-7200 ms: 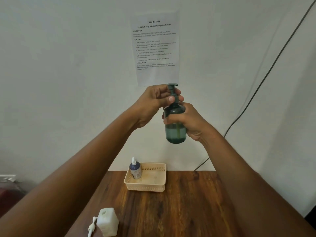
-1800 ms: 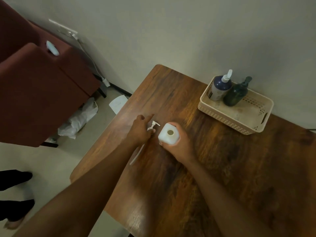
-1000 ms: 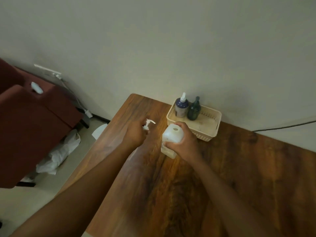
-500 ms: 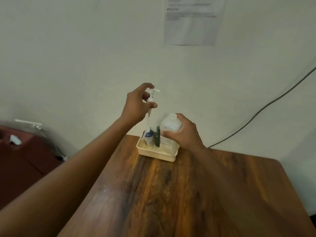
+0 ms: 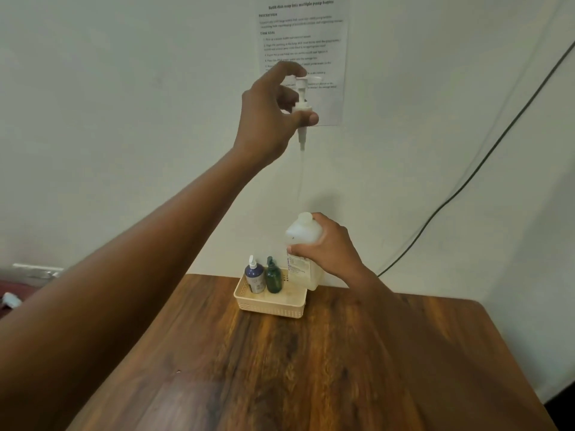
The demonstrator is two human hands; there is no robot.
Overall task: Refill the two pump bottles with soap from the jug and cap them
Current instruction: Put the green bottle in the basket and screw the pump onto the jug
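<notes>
Since a moment ago the left hand (image 5: 267,119) has lifted the white pump (image 5: 301,104), pinched in its grip, high above the jug (image 5: 303,244), which the right hand (image 5: 329,247) grasps above the desk (image 5: 311,368), so recapping the jug looks imminent.

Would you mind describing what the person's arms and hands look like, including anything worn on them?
Both forearms are bare as far as the frame shows: no sleeves, gloves, watch or bracelet. The left hand and right hand show no rings or markings that I can make out.
</notes>
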